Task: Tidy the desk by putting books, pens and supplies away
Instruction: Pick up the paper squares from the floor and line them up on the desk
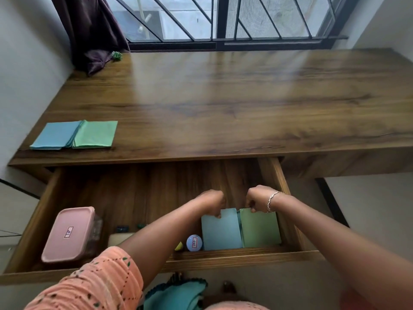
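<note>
A wooden drawer [223, 257] is pulled out below the desk [223, 104]. At its right end lie a blue pad [221, 231] and a green pad [260, 229] side by side. My left hand [212, 203] grips the far edge of the blue pad. With fingers curled, my right hand [257, 199] grips the far edge of the green pad. A second blue and green stack of paper [74, 135] lies on the desk top at the front left.
A pink lidded box [69, 233] stands at the drawer's left end. A round blue labelled item [194, 242], a yellow bit and small dark things lie beside my left forearm. A dark curtain [93, 34] hangs over the desk's back left corner under the barred window.
</note>
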Available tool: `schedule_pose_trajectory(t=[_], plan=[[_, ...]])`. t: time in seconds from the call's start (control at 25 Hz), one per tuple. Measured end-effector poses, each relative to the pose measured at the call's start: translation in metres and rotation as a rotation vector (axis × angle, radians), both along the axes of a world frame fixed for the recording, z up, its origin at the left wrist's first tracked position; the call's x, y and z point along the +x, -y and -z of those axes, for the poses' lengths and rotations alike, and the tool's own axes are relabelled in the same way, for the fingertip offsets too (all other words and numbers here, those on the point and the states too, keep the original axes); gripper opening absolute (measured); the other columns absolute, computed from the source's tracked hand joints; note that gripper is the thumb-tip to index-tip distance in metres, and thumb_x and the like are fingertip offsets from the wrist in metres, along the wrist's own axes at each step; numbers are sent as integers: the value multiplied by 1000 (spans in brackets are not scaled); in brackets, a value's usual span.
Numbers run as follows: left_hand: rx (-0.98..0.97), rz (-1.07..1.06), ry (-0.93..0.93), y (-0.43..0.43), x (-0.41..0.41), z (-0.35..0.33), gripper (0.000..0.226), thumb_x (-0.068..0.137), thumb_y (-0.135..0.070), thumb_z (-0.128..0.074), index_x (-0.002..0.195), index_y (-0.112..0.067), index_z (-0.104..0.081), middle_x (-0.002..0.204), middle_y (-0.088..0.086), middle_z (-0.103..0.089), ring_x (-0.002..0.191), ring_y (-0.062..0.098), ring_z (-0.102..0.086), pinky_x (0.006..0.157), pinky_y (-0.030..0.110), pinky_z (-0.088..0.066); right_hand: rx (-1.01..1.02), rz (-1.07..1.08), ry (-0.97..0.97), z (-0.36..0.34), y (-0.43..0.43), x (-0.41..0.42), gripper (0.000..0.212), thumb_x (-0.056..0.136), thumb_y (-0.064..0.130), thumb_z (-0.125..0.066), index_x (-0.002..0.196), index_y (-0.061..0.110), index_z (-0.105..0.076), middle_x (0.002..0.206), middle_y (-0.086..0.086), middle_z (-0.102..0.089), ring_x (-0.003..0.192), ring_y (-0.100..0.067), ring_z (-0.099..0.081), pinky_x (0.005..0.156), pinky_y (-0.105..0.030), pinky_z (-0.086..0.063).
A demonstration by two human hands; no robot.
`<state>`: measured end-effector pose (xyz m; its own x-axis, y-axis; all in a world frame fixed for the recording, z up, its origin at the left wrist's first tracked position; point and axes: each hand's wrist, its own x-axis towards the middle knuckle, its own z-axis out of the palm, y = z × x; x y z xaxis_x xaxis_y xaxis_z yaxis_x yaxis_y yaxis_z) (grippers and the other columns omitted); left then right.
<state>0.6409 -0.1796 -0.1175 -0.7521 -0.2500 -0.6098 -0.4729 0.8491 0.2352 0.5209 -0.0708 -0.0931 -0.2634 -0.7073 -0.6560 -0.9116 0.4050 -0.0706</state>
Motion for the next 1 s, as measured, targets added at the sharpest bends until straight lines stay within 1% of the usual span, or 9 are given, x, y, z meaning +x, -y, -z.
schedule_pose_trajectory(t=[0.24, 0.44, 0.56, 0.64, 0.72, 0.76, 0.84, 0.92, 1.0], plan=[[-134, 115, -76, -12, 4, -1, 39, 81, -14, -70, 116, -8, -55, 116, 13, -61, 103, 30, -60, 74, 35, -46, -101, 13, -69, 11, -8, 2, 22, 80, 11, -66, 101, 15, -60, 108, -8, -65, 103, -27, -61, 81, -31, -47], [-209, 219, -93, -15, 4, -1, 38, 81, -16, -71, 114, -5, -55, 113, 15, -62, 99, 32, -61, 70, 37, -46, -67, -50, -81, 14, -12, 4, 33, 77, 15, -69, 107, 14, -56, 117, -9, -59, 109, -29, -55, 84, -33, -45], [-244, 254, -140, -14, 11, 1, 48, 82, -18, -69, 123, -5, -48, 118, 16, -58, 105, 32, -58, 78, 39, -48, -74, -58, -109, 12, -14, 7, 34, 81, 16, -66, 112, 12, -54, 120, -11, -54, 112, -30, -51, 86, -35, -45], [-301, 272, -204, -11, 17, 0, 56, 83, -20, -67, 130, -4, -42, 125, 18, -52, 115, 33, -50, 85, 41, -47, -195, -45, -171, 8, -14, 9, 33, 87, 14, -57, 118, 12, -49, 124, -11, -48, 114, -31, -48, 87, -37, -46], [-363, 267, -282, -6, 24, -2, 59, 87, -24, -62, 136, -6, -36, 133, 18, -45, 123, 33, -41, 92, 42, -43, -409, -22, -235, 4, -13, 12, 34, 89, 12, -52, 122, 13, -48, 125, -10, -44, 114, -30, -47, 85, -37, -48], [-388, 257, -321, -3, 29, -4, 59, 89, -25, -59, 139, -6, -33, 135, 18, -43, 125, 33, -38, 94, 42, -42, -540, -30, -262, 0, -11, 15, 37, 86, 10, -56, 123, 12, -51, 123, -10, -46, 111, -30, -50, 82, -36, -50], [-454, 241, -419, 3, 38, -9, 59, 90, -22, -55, 141, -6, -31, 137, 16, -42, 126, 33, -39, 94, 41, -42, -719, -106, -289, -4, -3, 19, 50, 67, 9, -75, 115, 11, -62, 112, -12, -57, 97, -31, -62, 74, -34, -56], [-514, 229, -517, 11, 48, -15, 62, 80, -26, -66, 134, -6, -45, 126, 14, -54, 117, 31, -51, 83, 37, -49, -765, -181, -349, -10, 11, 24, 61, 52, 20, -86, 110, 11, -67, 107, -13, -65, 92, -29, -67, 74, -33, -57], [-558, 198, -575, 22, 58, -23, 65, 67, -44, -76, 120, -10, -61, 111, 8, -65, 103, 26, -63, 73, 30, -54, -776, -222, -372, -18, 28, 31, 67, 55, 29, -86, 115, 11, -65, 115, -15, -65, 103, -29, -65, 82, -36, -54]])
